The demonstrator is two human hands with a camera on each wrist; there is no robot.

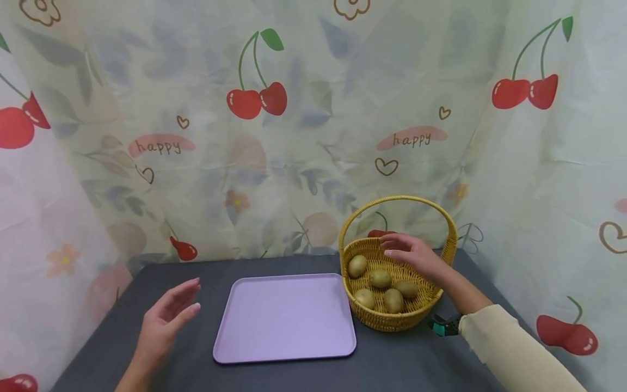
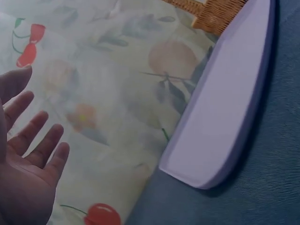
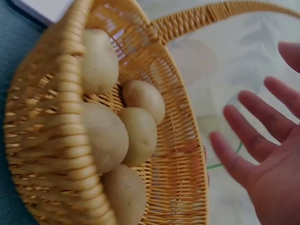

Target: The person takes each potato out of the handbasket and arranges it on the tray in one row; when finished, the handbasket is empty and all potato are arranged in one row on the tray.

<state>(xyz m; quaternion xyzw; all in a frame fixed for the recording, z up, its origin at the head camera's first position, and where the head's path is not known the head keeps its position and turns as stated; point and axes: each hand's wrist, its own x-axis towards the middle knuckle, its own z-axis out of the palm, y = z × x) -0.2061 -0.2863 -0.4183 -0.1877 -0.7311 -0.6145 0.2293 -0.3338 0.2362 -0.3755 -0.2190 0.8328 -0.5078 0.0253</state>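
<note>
A wicker basket [image 1: 392, 321] with a tall arched handle holds several potatoes [image 1: 393, 300], which the right wrist view shows close up as pale, smooth potatoes [image 3: 136, 136]. Over the basket's back right part hovers my right hand [image 1: 416, 256], fingers extended and holding nothing. To the left of a flat lilac tray [image 1: 286, 318], my left hand [image 1: 159, 324] hangs in the air with its fingers apart and nothing in it. In the left wrist view the left hand's palm [image 2: 28, 183] faces the camera, away from the tray [image 2: 215, 108].
A dark cloth covers the table [image 1: 196, 348]. Behind it and at both sides hangs a curtain [image 1: 303, 136] printed with cherries and leaves. The tray's right edge lies close against the basket. A black and teal device [image 1: 444, 325] sits below the right wrist.
</note>
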